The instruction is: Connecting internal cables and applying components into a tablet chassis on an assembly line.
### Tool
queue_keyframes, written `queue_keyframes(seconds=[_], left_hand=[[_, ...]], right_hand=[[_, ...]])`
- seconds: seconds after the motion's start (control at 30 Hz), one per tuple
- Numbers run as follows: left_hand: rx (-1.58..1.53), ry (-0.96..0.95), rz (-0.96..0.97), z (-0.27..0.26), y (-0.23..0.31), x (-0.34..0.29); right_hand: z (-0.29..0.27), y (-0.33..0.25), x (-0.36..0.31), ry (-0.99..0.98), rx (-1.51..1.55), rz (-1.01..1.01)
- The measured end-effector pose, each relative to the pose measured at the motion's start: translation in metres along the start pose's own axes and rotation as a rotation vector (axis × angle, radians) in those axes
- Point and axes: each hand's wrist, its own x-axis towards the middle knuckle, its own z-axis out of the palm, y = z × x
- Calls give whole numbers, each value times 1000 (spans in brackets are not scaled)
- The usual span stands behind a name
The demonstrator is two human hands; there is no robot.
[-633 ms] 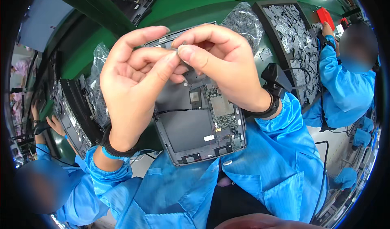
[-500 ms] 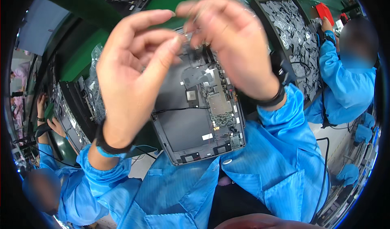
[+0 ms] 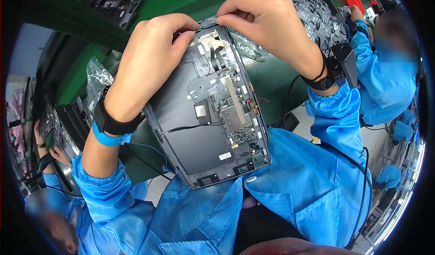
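Observation:
An opened tablet-like device (image 3: 194, 150) stretches away from my body, its near edge against my blue smock. Inside it are a dark flat panel, a black cable and a circuit board (image 3: 247, 134) along the right side. A narrow pale strip (image 3: 235, 98) lies lengthwise over the board. My left hand (image 3: 152, 55) has thumb and fingers closed on the device's far left corner. At the far right corner my right hand (image 3: 267, 19) pinches the edge between thumb and bent fingers. The fingertips cover part of that edge.
A black tray's many grey parts (image 3: 312, 17) lie beyond my right hand. Clear plastic bags (image 3: 97, 78) and dark stacked housings (image 3: 72, 123) are at left. Another opened device (image 3: 118, 8) lies at the far left. Co-workers in blue (image 3: 385, 87) sit on both sides.
Both hands came down from above the device, where they were blurred and close together, to its far corners. The device sits slightly further left, and the pale strip now shows on the board.

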Motion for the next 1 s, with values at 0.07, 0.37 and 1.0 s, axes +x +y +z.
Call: queue_keyframes(seconds=[0.07,0.37,1.0], left_hand=[[49,31,29,-2,11,-1],[118,89,22,5,3,3],[306,216,242,19,-4,-4]], right_hand=[[-5,-8,1,50,-178,-227],[8,-10,1,-80,-322,-294],[-5,-9,21,-411,-243,-262]])
